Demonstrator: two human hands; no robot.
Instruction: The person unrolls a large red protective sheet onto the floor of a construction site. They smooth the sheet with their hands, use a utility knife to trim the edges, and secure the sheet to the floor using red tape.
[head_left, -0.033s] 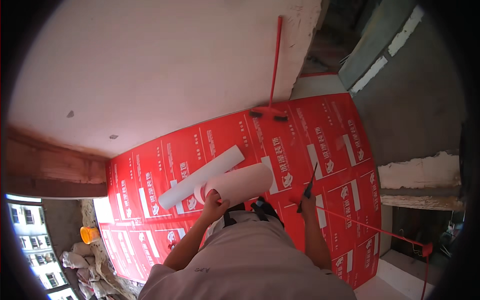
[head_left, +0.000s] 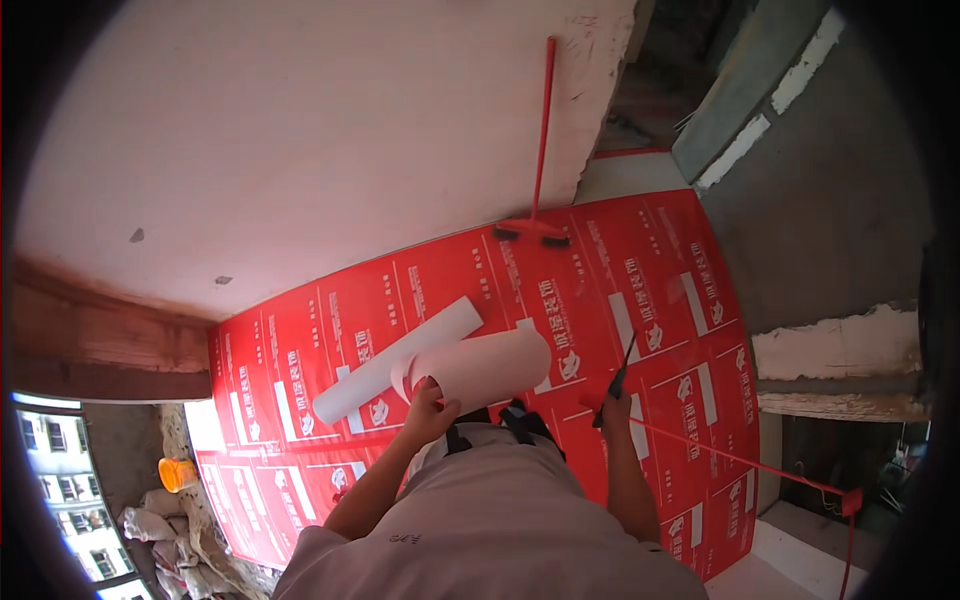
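Note:
My left hand (head_left: 432, 412) is closed on the near left end of a thick white roll of sheet material (head_left: 485, 368), held in front of my body. Beyond it a thinner white roll (head_left: 400, 360) lies slantwise on the red printed floor covering (head_left: 440, 270). To the right, my right hand (head_left: 617, 410) is wrapped around a dark tool with a long, thin, pointed end (head_left: 625, 355). The tool points away from me, and its exact kind is not clear. My fingers hide part of its handle.
A red broom (head_left: 542, 140) leans against the pale wall (head_left: 330, 130). From near my right hand a thin red line (head_left: 740, 453) runs to a red box (head_left: 851, 501) at the right. An orange bucket (head_left: 178, 474) and several sacks (head_left: 150, 520) stand at the left.
The view has shifted slightly. The thick roll in my left hand has moved a little to the right against the floor. Both hands keep their hold.

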